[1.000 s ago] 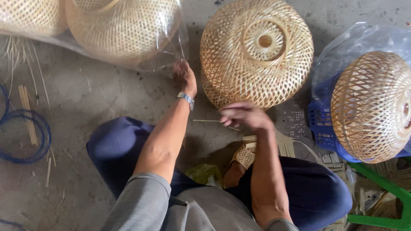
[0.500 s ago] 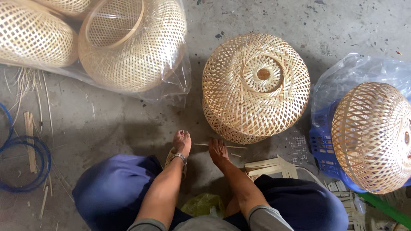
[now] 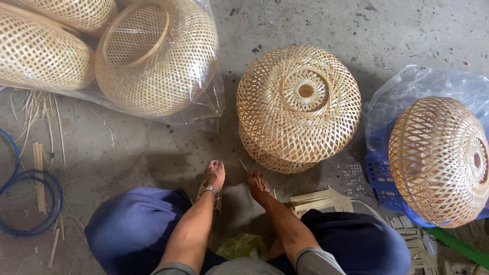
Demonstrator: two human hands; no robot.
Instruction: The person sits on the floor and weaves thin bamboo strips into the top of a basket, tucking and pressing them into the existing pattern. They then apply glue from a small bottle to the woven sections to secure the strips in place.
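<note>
Grip state: I read both hands as empty and held low over the concrete floor [image 3: 153, 147]. The left hand [image 3: 214, 174] has its fingers loosely gathered and clamps on nothing; a metal wristband [image 3: 209, 192] sits at its wrist. The right hand [image 3: 257, 184] reaches forward with fingers close together, fingertips just beside a thin bamboo splint [image 3: 243, 165] lying on the floor. Whether a fingertip touches that splint I cannot tell from this angle.

Location: the woven bamboo shade [image 3: 298, 107] stands on the floor directly ahead of both hands, near the middle of the view, with a second shade apparently nested beneath it.

Handling, as I judge it: the shade is light and springy, an open lattice of thin strips. It should flex under pressure and could crack if squeezed at one point. I would take hold at the lower rim or at the stiffer woven ring around the top hole, with both hands spread wide.

Appearance: pale straw colour, domed, diagonal open weave, a spiral collar round a small central opening.

Surroundings: clear plastic bags of similar shades [image 3: 153, 61] lie toward the far left of the floor. Another shade [image 3: 438, 158] rests in a blue crate [image 3: 379, 178] at the right. Flat bamboo strips [image 3: 318, 199] lie by the right knee, and a blue coil [image 3: 30, 203] sits at the left edge.
</note>
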